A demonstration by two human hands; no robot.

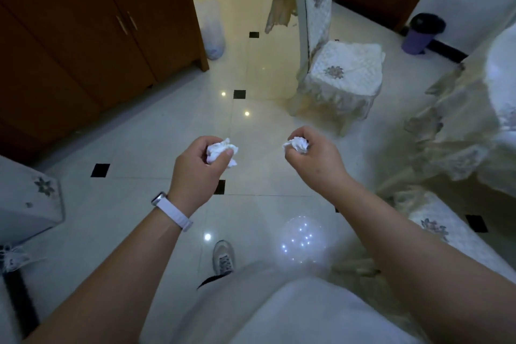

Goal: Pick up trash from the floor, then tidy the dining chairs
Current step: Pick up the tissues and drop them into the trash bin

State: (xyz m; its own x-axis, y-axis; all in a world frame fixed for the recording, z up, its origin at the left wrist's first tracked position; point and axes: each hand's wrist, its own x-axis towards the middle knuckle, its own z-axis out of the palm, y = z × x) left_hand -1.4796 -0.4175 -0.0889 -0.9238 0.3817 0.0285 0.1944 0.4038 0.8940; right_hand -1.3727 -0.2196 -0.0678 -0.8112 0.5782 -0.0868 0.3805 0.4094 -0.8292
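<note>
My left hand (195, 167) is closed around a crumpled white tissue (220, 149), held out in front of me above the tiled floor. A second crumpled white tissue (297, 144) sits in the fist of my right hand (315, 158), about level with the left. A dining chair (340, 70) with a quilted white cover and floral patch stands ahead to the right, turned away from the table. Another covered chair seat (435, 229) is at my lower right, and a third (28, 198) at my left.
A purple trash bin (421, 35) with a black liner stands by the far right wall. The table's cream cloth (469, 131) hangs down on the right. A brown wooden cabinet (92, 28) fills the left, with a white plastic bag (213, 28) beside it.
</note>
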